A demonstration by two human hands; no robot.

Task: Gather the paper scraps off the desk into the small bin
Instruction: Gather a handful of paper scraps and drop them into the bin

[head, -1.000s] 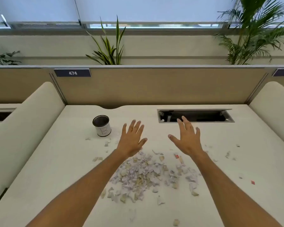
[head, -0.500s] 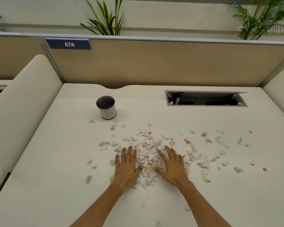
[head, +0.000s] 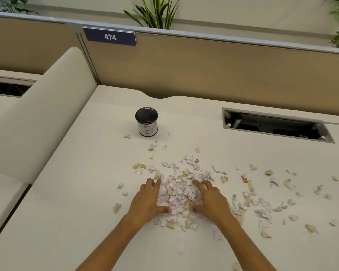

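A heap of white and tan paper scraps (head: 181,184) lies in the middle of the white desk (head: 76,192). My left hand (head: 147,200) presses flat against the heap's left side and my right hand (head: 210,200) against its right side, fingers spread, cupping the scraps between them. The small bin (head: 146,124), a black mesh cup with a white label marked "B", stands upright beyond the heap to the left. More loose scraps (head: 270,194) lie scattered to the right of my right hand.
An open cable hatch (head: 278,126) is sunk in the desk at the back right. A tan partition (head: 204,67) with a "474" sign closes the far side, and a cream padded divider (head: 39,118) borders the left.
Both hands came down from the air onto the desk and closed in on either side of the scrap heap, pushing it together. The view has tilted downward and nearer.
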